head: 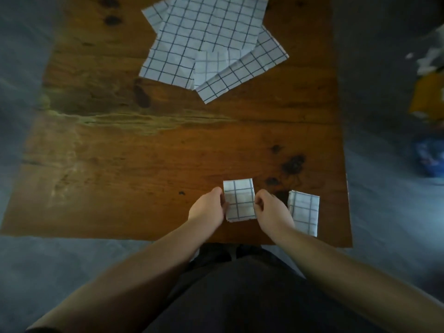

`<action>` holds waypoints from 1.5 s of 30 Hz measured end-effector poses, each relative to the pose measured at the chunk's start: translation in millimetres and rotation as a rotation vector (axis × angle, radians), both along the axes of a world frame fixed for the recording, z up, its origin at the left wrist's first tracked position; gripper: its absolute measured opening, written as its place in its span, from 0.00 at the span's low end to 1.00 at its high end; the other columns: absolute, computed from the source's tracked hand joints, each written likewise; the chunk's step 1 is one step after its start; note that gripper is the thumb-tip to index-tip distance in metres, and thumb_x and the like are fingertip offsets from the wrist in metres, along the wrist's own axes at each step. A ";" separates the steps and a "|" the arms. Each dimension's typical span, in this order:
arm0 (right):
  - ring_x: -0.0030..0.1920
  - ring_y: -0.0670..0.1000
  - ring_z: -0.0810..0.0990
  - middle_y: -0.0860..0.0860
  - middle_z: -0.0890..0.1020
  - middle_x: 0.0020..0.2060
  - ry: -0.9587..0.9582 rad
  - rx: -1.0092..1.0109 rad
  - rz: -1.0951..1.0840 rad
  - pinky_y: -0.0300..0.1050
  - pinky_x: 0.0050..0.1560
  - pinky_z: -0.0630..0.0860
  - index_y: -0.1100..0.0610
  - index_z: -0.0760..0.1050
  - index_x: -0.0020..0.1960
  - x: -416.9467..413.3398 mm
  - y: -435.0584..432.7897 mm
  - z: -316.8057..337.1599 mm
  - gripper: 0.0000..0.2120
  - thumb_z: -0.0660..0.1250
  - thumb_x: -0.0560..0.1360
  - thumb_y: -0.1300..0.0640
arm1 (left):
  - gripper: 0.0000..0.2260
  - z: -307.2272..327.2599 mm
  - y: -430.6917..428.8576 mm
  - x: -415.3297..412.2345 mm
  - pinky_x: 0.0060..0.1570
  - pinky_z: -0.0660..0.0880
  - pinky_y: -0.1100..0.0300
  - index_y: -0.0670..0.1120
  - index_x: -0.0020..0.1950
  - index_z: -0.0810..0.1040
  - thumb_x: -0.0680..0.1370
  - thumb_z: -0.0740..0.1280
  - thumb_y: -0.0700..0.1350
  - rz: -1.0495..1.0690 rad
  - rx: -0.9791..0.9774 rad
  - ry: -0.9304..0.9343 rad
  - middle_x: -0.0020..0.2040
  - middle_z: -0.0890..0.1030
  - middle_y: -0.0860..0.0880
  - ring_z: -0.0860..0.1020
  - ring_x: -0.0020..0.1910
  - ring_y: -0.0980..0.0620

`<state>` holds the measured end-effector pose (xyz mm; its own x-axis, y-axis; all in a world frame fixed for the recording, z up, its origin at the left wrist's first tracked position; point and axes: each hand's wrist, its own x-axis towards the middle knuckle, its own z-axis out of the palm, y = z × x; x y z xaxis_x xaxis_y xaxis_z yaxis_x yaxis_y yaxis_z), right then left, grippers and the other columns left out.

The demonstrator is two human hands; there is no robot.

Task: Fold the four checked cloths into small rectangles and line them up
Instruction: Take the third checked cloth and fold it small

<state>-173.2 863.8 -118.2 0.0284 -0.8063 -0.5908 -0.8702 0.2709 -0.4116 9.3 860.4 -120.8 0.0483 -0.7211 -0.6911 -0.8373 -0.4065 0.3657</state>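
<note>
Wood desk (pixel 144 164) fills most of the view, knots and dark stains in the grain, pale worn streak across the left half. Grey floor (pixel 384 164) all round it; blurred yellow and blue clutter (pixel 427 97) on the floor far right, can't tell what it is. Person stands at the near edge, dark clothes (pixel 240 296) at the bottom of view, both bare forearms reaching forward over the edge. Pile (pixel 211 27) of unfolded white checked cloths lies at the far side, centre: sheets overlap at different angles, top one runs out of view, one corner sticks out toward near-right; sheet count unclear. Two cloths are already folded into small rectangles at the near side, right of centre. Right cloth (pixel 304 212) lies flat by the near-right corner, slightly tilted, its near end close to the desk edge, nothing holding it. Mid cloth (pixel 239 200) lies flat just left of it, with a gap between them, long side running near-to-far. Left hand (pixel 207 209) is at the mid cloth's left edge, fingers curled in, grip clamped on that edge. Right hand (pixel 271 210) is at its right edge, thumb and fingers pinching it, grip clamped too; this wrist sits between the two folded cloths, just beside the right cloth's left edge.
</note>
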 end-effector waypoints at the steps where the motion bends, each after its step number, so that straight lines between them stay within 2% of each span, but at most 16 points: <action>1: 0.38 0.47 0.78 0.45 0.76 0.41 0.013 -0.006 0.003 0.51 0.40 0.81 0.44 0.69 0.44 1.6 1.4 1.0 0.08 0.60 0.81 0.54 | 0.04 2.5 -0.8 1.4 0.33 0.74 0.57 0.51 0.56 0.72 0.82 0.65 0.48 -0.070 -0.018 -0.049 0.42 0.79 0.53 0.78 0.39 0.52; 4: 0.40 0.46 0.77 0.43 0.76 0.45 0.025 -0.011 -0.016 0.50 0.43 0.82 0.44 0.72 0.48 4.5 4.7 6.7 0.06 0.60 0.82 0.54 | 0.04 12.9 -4.0 7.6 0.38 0.79 0.54 0.52 0.55 0.72 0.82 0.64 0.45 -0.184 -0.094 -0.109 0.41 0.78 0.54 0.77 0.39 0.53; 8: 0.41 0.44 0.77 0.42 0.75 0.49 0.041 -0.064 -0.058 0.44 0.39 0.80 0.46 0.73 0.56 0.2 2.8 23.4 0.07 0.59 0.82 0.55 | 0.06 36.0 -14.7 12.0 0.40 0.80 0.54 0.53 0.57 0.73 0.81 0.65 0.45 -0.299 -0.183 -0.088 0.43 0.77 0.55 0.77 0.40 0.54; 11: 0.46 0.44 0.77 0.42 0.75 0.50 0.062 -0.162 -0.094 0.41 0.40 0.77 0.47 0.73 0.59 -12.8 3.9 43.1 0.08 0.59 0.82 0.54 | 0.13 55.9 -27.4 0.5 0.51 0.78 0.53 0.53 0.65 0.71 0.81 0.65 0.44 -0.430 -0.256 -0.072 0.54 0.78 0.53 0.77 0.51 0.51; 13: 0.54 0.46 0.75 0.42 0.76 0.53 0.099 -0.227 -0.119 0.43 0.47 0.77 0.47 0.73 0.62 -27.5 7.2 58.4 0.10 0.59 0.82 0.52 | 0.16 67.9 -36.1 -15.9 0.59 0.76 0.52 0.52 0.70 0.70 0.82 0.63 0.45 -0.529 -0.306 -0.059 0.63 0.77 0.52 0.76 0.61 0.49; 17: 0.66 0.49 0.70 0.43 0.75 0.64 0.220 -0.317 -0.178 0.46 0.61 0.74 0.47 0.70 0.70 -71.7 19.0 90.7 0.17 0.58 0.82 0.49 | 0.21 93.9 -49.3 -65.3 0.73 0.67 0.47 0.52 0.78 0.64 0.84 0.59 0.49 -0.670 -0.420 -0.008 0.76 0.69 0.51 0.65 0.76 0.49; 20: 0.67 0.50 0.70 0.45 0.76 0.65 0.287 -0.415 -0.264 0.49 0.63 0.73 0.48 0.70 0.71 -111.8 36.2 112.6 0.19 0.59 0.81 0.52 | 0.23 118.5 -52.8 -110.8 0.78 0.59 0.47 0.53 0.80 0.60 0.85 0.57 0.51 -0.739 -0.552 0.008 0.80 0.62 0.50 0.56 0.81 0.49; 23: 0.70 0.53 0.69 0.48 0.75 0.68 0.363 -0.501 -0.357 0.52 0.67 0.71 0.51 0.71 0.72 -156.6 54.7 134.2 0.21 0.61 0.79 0.53 | 0.25 142.6 -50.3 -161.3 0.78 0.53 0.48 0.53 0.81 0.57 0.85 0.57 0.52 -0.803 -0.660 0.020 0.82 0.58 0.50 0.52 0.82 0.48; 30: 0.78 0.51 0.58 0.48 0.63 0.78 0.364 -0.550 -0.514 0.53 0.76 0.64 0.48 0.59 0.79 -288.1 102.4 162.6 0.30 0.63 0.79 0.49 | 0.27 174.9 -25.8 -312.3 0.80 0.51 0.49 0.53 0.83 0.53 0.85 0.57 0.55 -0.968 -0.743 0.110 0.83 0.56 0.50 0.51 0.82 0.49; 34: 0.80 0.51 0.54 0.48 0.58 0.80 0.374 -0.584 -0.590 0.53 0.77 0.62 0.46 0.53 0.80 -392.2 137.2 173.5 0.33 0.62 0.79 0.48 | 0.28 186.2 -2.8 -427.1 0.79 0.50 0.52 0.53 0.83 0.53 0.84 0.57 0.56 -1.023 -0.765 0.163 0.83 0.55 0.50 0.52 0.82 0.49; 39: 0.80 0.52 0.54 0.49 0.57 0.80 0.414 -0.594 -0.707 0.52 0.77 0.59 0.46 0.53 0.81 -530.3 176.9 194.0 0.33 0.62 0.79 0.47 | 0.28 206.6 21.8 -577.1 0.79 0.52 0.53 0.54 0.83 0.55 0.83 0.59 0.56 -1.111 -0.785 0.211 0.83 0.56 0.50 0.54 0.81 0.50; 45: 0.81 0.54 0.51 0.50 0.55 0.81 0.444 -0.529 -0.746 0.54 0.77 0.56 0.46 0.50 0.81 -631.3 177.0 211.2 0.32 0.58 0.81 0.43 | 0.29 215.4 19.5 -692.3 0.79 0.51 0.52 0.54 0.83 0.54 0.83 0.59 0.57 -1.171 -0.736 0.186 0.83 0.55 0.50 0.52 0.82 0.50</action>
<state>-804.4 1040.8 92.9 -0.7240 -0.6897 0.0123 -0.6570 0.6840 -0.3168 -683.1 879.9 94.7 -0.8778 -0.4739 -0.0701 -0.4689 0.8197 0.3289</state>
